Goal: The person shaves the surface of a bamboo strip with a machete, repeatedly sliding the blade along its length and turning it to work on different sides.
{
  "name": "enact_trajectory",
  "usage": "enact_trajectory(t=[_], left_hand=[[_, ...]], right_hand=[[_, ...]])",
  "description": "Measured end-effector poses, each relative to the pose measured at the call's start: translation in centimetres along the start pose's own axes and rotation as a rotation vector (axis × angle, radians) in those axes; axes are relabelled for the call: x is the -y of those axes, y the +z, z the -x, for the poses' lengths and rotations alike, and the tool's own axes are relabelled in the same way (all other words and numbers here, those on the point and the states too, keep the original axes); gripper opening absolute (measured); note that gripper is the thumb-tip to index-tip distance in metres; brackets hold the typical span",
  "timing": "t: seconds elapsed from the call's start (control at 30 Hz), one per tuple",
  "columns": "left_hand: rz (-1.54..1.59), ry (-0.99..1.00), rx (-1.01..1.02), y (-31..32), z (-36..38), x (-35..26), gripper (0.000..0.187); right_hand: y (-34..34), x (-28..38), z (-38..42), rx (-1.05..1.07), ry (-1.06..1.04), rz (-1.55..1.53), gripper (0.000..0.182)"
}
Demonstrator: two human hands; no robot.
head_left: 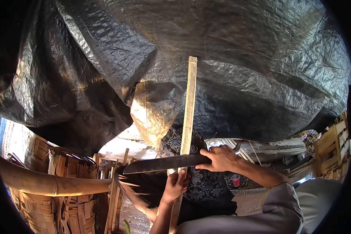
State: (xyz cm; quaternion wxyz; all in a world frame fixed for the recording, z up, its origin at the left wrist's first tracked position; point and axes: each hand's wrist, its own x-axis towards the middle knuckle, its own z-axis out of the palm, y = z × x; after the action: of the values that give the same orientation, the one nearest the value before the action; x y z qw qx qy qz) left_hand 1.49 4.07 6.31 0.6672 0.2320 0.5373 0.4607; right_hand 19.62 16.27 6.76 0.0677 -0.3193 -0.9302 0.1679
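A long split bamboo strip (189, 105) stands nearly upright before me, its top end against the dark tarp behind. My left hand (176, 186) is closed around its lower part. Level across the strip lies a machete (160, 164) with a dark, wide blade, tip to the left. My right hand (221, 158) grips the machete at its right end, fingers wrapped over the handle. The blade passes the strip just above my left hand. Behind the strip is a dark cloth with a pale pattern (208, 185).
A black tarp (238, 70) hangs across the upper view. At left, a thick bamboo pole (62, 186) runs in front of woven bamboo baskets (76, 210). A small red cup (235, 180) stands on the ground at right. More woven bamboo (333, 144) is at far right.
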Motion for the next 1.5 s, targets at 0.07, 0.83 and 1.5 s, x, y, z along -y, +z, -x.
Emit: enact_trajectory(t=[0.07, 0.83, 1.5], left_hand=[[0.038, -0.048, 0.024, -0.2, -0.1, 0.0, 0.034], [0.076, -0.126, -0.019, -0.3, 0.0, -0.9, 0.038], [0.087, -0.142, -0.020, -1.5, 2.8, 0.4, 0.037]], right_hand=[[0.0, -0.4, 0.0, -0.092, -0.007, 0.038, 0.061], [-0.5, -0.1, 0.2, -0.036, -0.044, 0.136, 0.066], [-3.0, -4.5, -4.1, 0.039, 0.365, -0.222, 0.065]])
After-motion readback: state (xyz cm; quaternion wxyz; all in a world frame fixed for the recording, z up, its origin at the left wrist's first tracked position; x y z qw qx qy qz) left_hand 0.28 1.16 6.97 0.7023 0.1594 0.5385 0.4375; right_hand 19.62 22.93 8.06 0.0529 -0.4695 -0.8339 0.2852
